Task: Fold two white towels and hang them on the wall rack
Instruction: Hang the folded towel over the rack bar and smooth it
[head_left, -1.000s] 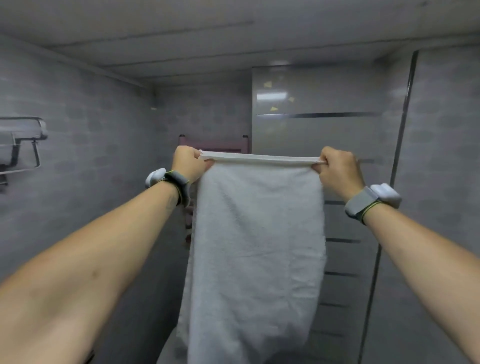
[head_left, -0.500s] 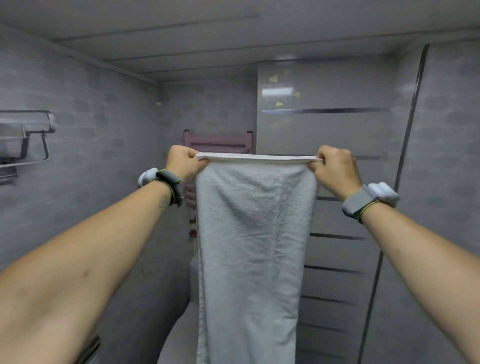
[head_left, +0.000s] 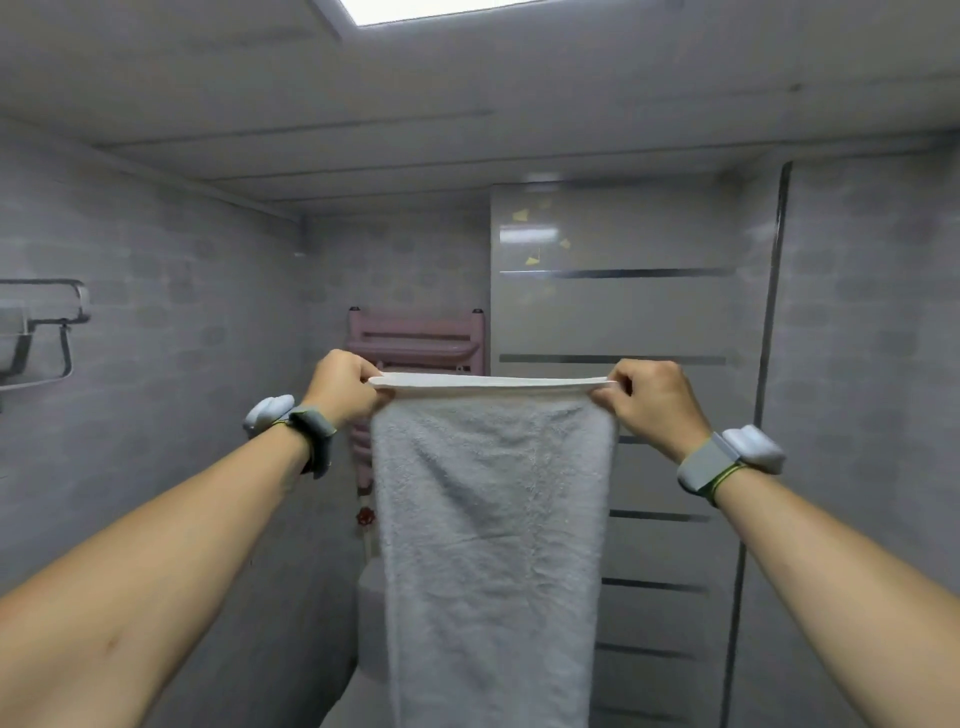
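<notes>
White terry cloth filled the middle of the frame: a towel (head_left: 491, 545) hung lengthwise from its top edge down past the bottom border, folded narrow, its hem stretched into a taut, nearly level band just below centre. The left hand (head_left: 343, 387) pinched the left end of that hem, fingers curled over it with the thumb beneath, and the right hand (head_left: 649, 397) pinched the right end in the same way, knuckles toward the camera. Both bare forearms reached in from the lower corners, each wrist carrying a grey band with a white device: the left wristband (head_left: 306, 434) and the right wristband (head_left: 727, 460).

Behind the towel's upper edge, on the far wall at centre, stood a pink ladder-shaped towel rail (head_left: 415, 338), its lower rungs hidden by the cloth. The towel was held apart from it, in front. At the left edge of the frame a metal wall rack (head_left: 44, 322) projected from the grey tiled wall, well apart from the towel. To the right of centre rose a glossy panel (head_left: 613, 312) crossed by dark horizontal stripes, with a dark vertical strip beside it. A bright ceiling light (head_left: 441, 10) showed at the top edge.
</notes>
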